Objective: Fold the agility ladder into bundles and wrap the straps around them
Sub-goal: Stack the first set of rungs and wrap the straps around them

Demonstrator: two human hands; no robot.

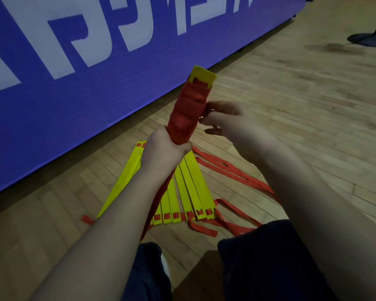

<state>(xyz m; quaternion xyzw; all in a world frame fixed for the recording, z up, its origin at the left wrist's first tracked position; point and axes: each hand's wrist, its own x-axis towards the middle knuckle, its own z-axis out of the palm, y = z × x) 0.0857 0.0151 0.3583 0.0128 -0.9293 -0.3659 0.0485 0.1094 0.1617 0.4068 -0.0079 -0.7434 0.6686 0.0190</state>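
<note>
A bundle of yellow rungs wrapped in red strap (188, 109) stands tilted in the air, its yellow end pointing up. My left hand (164, 149) grips the bundle's lower part. My right hand (225, 118) pinches the red strap at the bundle's right side. Below my hands, several loose yellow rungs (187, 192) lie fanned on the wooden floor. Loose red straps (224, 168) trail from them to the right and towards my knees.
A long blue banner with white letters (96, 61) stands along the floor to the left and behind. A black round stand base (367, 39) sits at the far right. My dark-trousered knees (258, 257) fill the bottom.
</note>
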